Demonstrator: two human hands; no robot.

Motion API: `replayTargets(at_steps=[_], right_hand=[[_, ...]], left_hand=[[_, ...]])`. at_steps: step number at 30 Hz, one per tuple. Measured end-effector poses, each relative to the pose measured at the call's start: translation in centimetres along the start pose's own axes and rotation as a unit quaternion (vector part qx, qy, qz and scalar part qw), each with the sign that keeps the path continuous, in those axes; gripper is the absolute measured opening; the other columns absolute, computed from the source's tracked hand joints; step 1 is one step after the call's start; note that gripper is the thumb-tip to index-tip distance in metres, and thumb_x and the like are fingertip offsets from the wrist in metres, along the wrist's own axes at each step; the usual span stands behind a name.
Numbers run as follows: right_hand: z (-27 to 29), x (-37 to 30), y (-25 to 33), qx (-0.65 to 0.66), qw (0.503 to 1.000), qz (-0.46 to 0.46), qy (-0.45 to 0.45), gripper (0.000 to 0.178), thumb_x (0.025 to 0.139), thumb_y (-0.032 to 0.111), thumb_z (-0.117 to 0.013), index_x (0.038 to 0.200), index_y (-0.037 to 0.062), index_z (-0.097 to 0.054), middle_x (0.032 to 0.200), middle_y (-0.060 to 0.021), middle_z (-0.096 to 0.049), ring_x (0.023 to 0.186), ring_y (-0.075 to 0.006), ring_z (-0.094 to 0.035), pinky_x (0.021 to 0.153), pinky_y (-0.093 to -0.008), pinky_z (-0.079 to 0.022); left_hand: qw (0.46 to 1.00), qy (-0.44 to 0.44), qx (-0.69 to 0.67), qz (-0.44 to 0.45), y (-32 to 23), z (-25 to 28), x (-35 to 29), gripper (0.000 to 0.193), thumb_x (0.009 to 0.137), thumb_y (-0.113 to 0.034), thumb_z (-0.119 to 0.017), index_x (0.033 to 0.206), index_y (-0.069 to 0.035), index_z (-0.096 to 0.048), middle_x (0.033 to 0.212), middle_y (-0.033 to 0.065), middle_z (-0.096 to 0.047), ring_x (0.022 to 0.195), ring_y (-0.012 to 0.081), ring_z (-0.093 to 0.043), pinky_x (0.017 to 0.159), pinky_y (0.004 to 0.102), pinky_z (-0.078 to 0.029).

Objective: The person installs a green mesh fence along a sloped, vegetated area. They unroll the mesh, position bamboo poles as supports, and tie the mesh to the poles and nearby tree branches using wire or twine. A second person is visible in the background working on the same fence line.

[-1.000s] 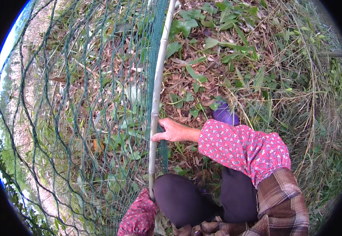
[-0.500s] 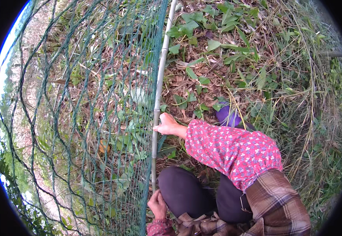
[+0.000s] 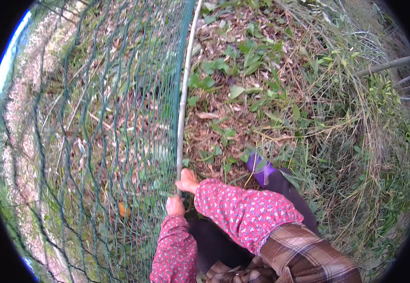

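A long, pale bamboo pole (image 3: pixel 182 104) runs up from my hands to the far edge, lying along the side of a green net (image 3: pixel 139 122). My right hand (image 3: pixel 187 181) is closed around the pole. Just nearer to me and touching the net's edge, my left hand (image 3: pixel 175 205) is also closed at the pole; its fingertips are partly hidden. The net's strands bunch densely beside the pole and spread into wide mesh to the left.
Dry leaves and green plants (image 3: pixel 249 56) cover the ground right of the pole. Tall grass (image 3: pixel 337 141) and a grey pole (image 3: pixel 386 65) stand farther right. My purple shoe (image 3: pixel 260 169) rests among the weeds. An orange leaf-like spot (image 3: pixel 124 210) shows through the net.
My left hand has moved up along the pole, close to my right hand. My right hand sits lower in the view, still on the pole. The whole view has shifted.
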State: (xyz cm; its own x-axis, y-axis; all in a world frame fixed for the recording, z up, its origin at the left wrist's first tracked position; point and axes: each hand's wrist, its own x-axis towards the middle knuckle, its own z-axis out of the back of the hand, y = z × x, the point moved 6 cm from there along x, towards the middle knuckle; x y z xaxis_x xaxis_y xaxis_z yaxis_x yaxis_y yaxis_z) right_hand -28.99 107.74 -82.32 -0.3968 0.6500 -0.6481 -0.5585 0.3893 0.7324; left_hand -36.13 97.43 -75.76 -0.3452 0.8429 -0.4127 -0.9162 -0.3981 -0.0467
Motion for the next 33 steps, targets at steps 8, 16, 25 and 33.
replayTargets(at_steps=[8, 16, 25, 33], right_hand=[[-1.1, 0.8, -0.5, -0.043, 0.999, 0.008, 0.005, 0.029, 0.058, 0.020, -0.074, 0.074, -0.0035, -0.065, 0.076, -0.0240, -0.064, 0.077, -0.0371, -0.065, 0.067, -0.0433, -0.053], [-1.9, 2.2, -0.9, -0.091, 0.995, 0.001, 0.038, 0.030, 0.060, 0.021, -0.074, 0.081, 0.0004, -0.066, 0.081, -0.0216, -0.065, 0.079, -0.0351, -0.066, 0.068, -0.0423, -0.053], [-2.5, 2.4, -1.6, -0.077, 0.997, 0.012, 0.007, 0.030, 0.061, 0.024, -0.075, 0.078, 0.0016, -0.066, 0.077, -0.0209, -0.065, 0.077, -0.0354, -0.066, 0.064, -0.0424, -0.053], [-2.2, 2.5, -1.7, -0.115, 0.993, 0.020, 0.026, 0.033, 0.061, 0.028, -0.078, 0.079, 0.0026, -0.067, 0.077, -0.0193, -0.066, 0.077, -0.0343, -0.066, 0.065, -0.0410, -0.054]], left_hand=[[0.997, 0.068, 0.006, 0.028, 1.6, -2.6, 1.2, 0.019, 0.072, -0.019, -0.070, 0.077, -0.002, -0.063, 0.077, 0.0211, -0.063, 0.075, 0.0383, -0.062, 0.066, 0.0480, -0.049], [0.998, 0.058, -0.007, 0.038, 2.1, -3.4, 1.6, 0.029, 0.067, -0.021, -0.076, 0.081, 0.000, -0.061, 0.082, 0.0212, -0.062, 0.080, 0.0403, -0.060, 0.069, 0.0471, -0.047], [0.996, 0.067, -0.038, 0.038, 2.9, -3.9, 1.6, 0.033, 0.065, -0.024, -0.078, 0.078, -0.002, -0.057, 0.079, 0.0205, -0.061, 0.078, 0.0406, -0.059, 0.067, 0.0482, -0.046], [0.998, 0.051, -0.007, 0.043, 2.9, -4.8, 1.6, 0.038, 0.064, -0.027, -0.079, 0.082, -0.001, -0.057, 0.082, 0.0212, -0.061, 0.081, 0.0398, -0.059, 0.070, 0.0471, -0.047]])
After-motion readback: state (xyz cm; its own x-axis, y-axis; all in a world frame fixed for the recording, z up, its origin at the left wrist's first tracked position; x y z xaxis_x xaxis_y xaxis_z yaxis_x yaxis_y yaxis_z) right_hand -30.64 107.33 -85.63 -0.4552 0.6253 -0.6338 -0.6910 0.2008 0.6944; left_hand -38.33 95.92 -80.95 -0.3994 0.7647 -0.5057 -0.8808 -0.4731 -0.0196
